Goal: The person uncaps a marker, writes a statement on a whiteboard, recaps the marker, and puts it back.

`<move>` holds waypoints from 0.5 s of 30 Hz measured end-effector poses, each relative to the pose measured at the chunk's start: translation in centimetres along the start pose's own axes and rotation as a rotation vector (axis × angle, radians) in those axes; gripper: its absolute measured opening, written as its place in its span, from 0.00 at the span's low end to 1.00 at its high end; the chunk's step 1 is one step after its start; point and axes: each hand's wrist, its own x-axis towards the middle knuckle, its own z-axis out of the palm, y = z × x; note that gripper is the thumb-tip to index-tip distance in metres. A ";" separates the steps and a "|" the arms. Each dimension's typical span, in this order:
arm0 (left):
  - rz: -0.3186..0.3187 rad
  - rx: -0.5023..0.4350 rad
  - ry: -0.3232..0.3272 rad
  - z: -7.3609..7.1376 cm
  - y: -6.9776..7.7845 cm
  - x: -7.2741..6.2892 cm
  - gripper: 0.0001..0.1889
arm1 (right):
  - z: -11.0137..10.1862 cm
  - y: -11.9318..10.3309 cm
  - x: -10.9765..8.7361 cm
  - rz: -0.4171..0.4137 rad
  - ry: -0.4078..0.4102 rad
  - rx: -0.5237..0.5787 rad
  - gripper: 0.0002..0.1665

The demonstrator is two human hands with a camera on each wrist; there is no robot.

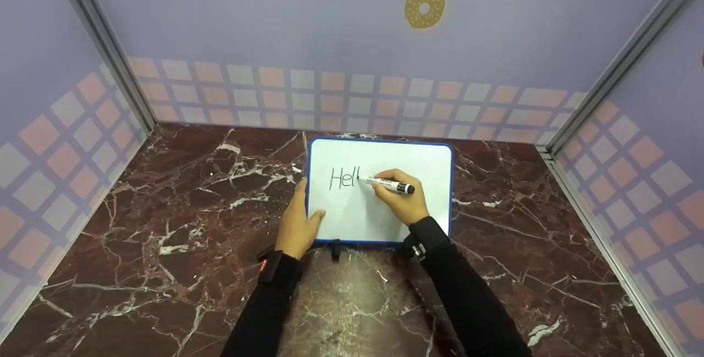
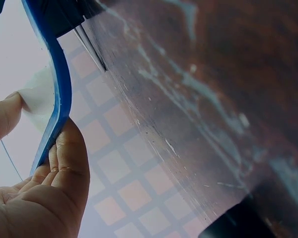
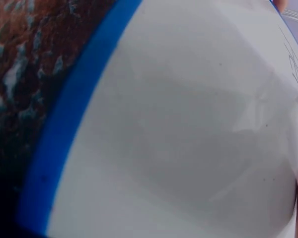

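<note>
A whiteboard (image 1: pixel 341 217) with a blue rim stands over the marble-patterned table in the head view. Black handwriting (image 1: pixel 344 177) on its left half reads "Hel" plus a further upright stroke. My left hand (image 1: pixel 298 225) grips the board's left edge, thumb on the white face; the left wrist view shows the fingers (image 2: pixel 69 158) behind the blue rim (image 2: pixel 62 84). Between thumb and fingers my right hand (image 1: pixel 407 200) pinches a black-and-white marker (image 1: pixel 393 185), its tip at the last stroke. In the right wrist view the board face (image 3: pixel 188 124) fills most of the picture.
Below the board's lower edge a small black piece (image 1: pixel 336 250) sticks out. The dark red marble-patterned table (image 1: pixel 192 208) runs back to a purple wall (image 1: pixel 341 27) with pink and white checks. Side walls with metal corner strips (image 1: pixel 616 76) stand left and right.
</note>
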 end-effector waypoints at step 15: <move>-0.004 -0.005 -0.003 0.0 0.1 0.0 0.42 | 0.0 0.3 -0.4 -0.008 -0.011 0.005 0.06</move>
